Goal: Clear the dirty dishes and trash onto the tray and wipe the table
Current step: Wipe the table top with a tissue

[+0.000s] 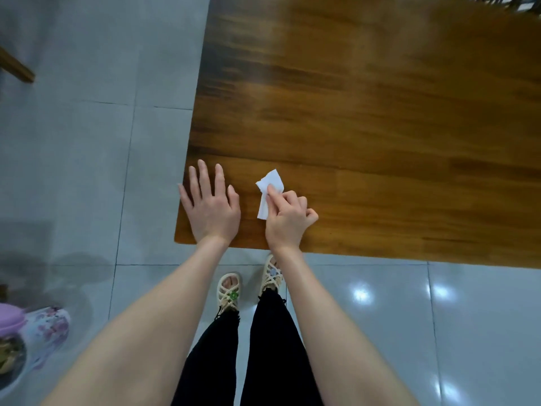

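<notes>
Tissue [269,191] on table [380,112] (near corner)

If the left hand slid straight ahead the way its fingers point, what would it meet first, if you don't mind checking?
Nothing, as far as the picture shows. The left hand lies flat at the near left corner of the wooden table, fingers pointing away along its left edge. Only bare tabletop lies ahead; the white tissue sits off to its right.

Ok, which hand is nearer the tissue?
Right. The right hand pinches the tissue on the table. The left hand lies flat and open beside it, to its left, not touching it.
</notes>
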